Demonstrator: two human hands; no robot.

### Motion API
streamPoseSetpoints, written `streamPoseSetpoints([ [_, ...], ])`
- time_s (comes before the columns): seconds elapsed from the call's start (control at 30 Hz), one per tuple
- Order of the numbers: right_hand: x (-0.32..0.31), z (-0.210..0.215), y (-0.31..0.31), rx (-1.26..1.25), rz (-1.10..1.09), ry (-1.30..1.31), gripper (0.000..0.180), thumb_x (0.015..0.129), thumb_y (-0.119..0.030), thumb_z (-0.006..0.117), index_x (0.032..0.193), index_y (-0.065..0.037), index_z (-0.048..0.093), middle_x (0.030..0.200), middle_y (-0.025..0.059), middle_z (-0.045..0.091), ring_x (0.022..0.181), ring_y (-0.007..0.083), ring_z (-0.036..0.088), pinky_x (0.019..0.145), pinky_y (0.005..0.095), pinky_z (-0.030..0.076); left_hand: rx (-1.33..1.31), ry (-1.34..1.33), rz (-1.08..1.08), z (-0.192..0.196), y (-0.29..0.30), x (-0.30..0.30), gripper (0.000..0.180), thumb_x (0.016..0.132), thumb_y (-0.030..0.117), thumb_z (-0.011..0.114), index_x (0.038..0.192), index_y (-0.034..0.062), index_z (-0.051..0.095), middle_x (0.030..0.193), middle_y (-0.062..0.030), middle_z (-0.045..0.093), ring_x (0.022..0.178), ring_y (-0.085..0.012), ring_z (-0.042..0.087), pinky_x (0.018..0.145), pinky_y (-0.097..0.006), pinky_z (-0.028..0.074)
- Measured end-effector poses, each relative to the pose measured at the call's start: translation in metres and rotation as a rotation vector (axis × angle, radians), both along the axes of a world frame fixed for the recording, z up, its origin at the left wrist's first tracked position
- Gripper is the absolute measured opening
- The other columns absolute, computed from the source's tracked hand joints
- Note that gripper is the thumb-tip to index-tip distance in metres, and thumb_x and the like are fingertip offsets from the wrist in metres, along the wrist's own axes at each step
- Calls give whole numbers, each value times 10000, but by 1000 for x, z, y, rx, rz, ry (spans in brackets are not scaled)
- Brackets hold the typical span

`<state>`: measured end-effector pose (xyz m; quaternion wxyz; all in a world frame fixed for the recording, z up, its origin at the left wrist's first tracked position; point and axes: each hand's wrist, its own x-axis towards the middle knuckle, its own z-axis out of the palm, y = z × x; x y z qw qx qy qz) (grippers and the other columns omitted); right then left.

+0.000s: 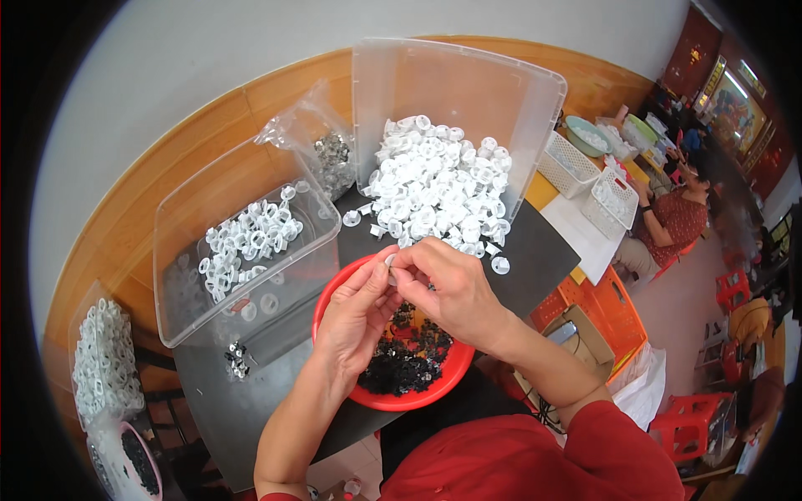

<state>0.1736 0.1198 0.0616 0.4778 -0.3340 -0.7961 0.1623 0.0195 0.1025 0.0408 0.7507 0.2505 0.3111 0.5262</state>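
White cap (389, 260) is pinched in a tight grip between left hand (355, 313) and right hand (447, 288); a slip probably drops it into the red bowl (334, 288).

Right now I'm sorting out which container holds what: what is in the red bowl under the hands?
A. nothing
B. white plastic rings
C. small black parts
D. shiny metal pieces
C: the red bowl under both hands holds a heap of small black parts; the white rings lie piled on the table behind it.

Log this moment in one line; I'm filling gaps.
left hand + right hand: pinching white cap | over red bowl | black bits inside
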Motion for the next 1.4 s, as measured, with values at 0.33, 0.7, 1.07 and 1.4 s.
streamPoseSetpoints([
  [0.33, 3, -1, -3, -238, 42, 79, 109, 838, -65, 645, 909, 18, 644, 798, 92, 635, 634, 154, 614, 597, 279, 499, 76, 94, 4, 5, 1, -5, 378, 904, 192, 630, 1237, 38, 540, 1118, -50, 626, 1001, -131, 596, 891, -263, 465],
  [0.7, 21, -22, 68, -372, -98, 20, 151, 861, -134, 647, 917, 3, 673, 753, 23, 659, 593, 52, 528, 557, 220, 436, 101, -707, 176, 67, 3, -58, 720, 949, 411, 510, 1372, -106, 241, 1426, -271, 341, 1212, -313, 489, 1070, -403, 390],
  [1.07, -61, -90, 174, 286, -149, -681, 183, 757, -159, 661, 935, -124, 687, 924, 48, 609, 998, 233, 493, 842, 424, 342, 251, -370, 227, 50, -2, -65, 414, 980, 374, 472, 1180, 17, 535, 1013, -91, 634, 867, -189, 588, 784, -283, 497],
  [1.4, -48, -67, 143, 214, -4, -505, 135, 773, -171, 650, 886, -137, 715, 889, 20, 665, 1020, 209, 504, 878, 421, 310, 283, -24, 264, 45, -1, -50, 241, 970, 249, 505, 1094, 49, 556, 929, -47, 634, 804, -117, 573, 726, -235, 468],
])
